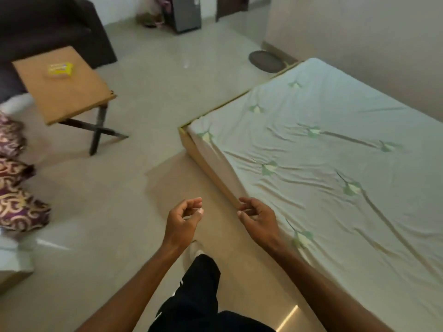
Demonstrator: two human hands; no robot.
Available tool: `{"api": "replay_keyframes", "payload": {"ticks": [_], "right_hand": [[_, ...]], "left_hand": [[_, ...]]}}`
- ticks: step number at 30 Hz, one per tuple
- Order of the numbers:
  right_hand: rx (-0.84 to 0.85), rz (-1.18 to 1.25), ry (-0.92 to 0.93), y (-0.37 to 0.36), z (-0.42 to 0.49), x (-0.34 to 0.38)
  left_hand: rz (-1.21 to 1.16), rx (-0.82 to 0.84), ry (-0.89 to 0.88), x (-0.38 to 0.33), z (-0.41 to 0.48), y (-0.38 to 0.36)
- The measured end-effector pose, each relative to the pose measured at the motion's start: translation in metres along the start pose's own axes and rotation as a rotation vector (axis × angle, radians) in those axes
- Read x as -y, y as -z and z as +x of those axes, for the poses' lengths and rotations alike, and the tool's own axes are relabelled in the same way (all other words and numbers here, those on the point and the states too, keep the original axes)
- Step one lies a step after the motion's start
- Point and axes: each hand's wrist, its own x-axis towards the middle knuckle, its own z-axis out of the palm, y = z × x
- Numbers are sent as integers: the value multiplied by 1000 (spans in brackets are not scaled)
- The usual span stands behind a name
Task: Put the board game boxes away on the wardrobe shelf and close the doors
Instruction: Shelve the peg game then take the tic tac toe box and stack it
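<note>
My left hand [183, 220] and my right hand [257, 218] hang in front of me over the tiled floor, both holding nothing, with fingers loosely curled and apart. A small yellow box [60, 69] lies on a wooden side table [79, 97] at the upper left, far from both hands. No wardrobe or shelf shows in the head view. My leg in black trousers and a white shoe [195, 250] is below the hands.
A low bed [335, 164] with a pale green flowered sheet fills the right side, its wooden corner near my right hand. Patterned purple cushions [16, 188] lie at the left edge. A dark sofa [48, 25] and a grey appliance [184, 13] stand at the back.
</note>
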Motion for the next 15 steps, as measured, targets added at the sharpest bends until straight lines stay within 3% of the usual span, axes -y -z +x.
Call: {"api": "replay_keyframes", "payload": {"ticks": [15], "right_hand": [[275, -52, 163, -176, 332, 185]], "left_hand": [[-103, -332, 6, -60, 310, 182]]}}
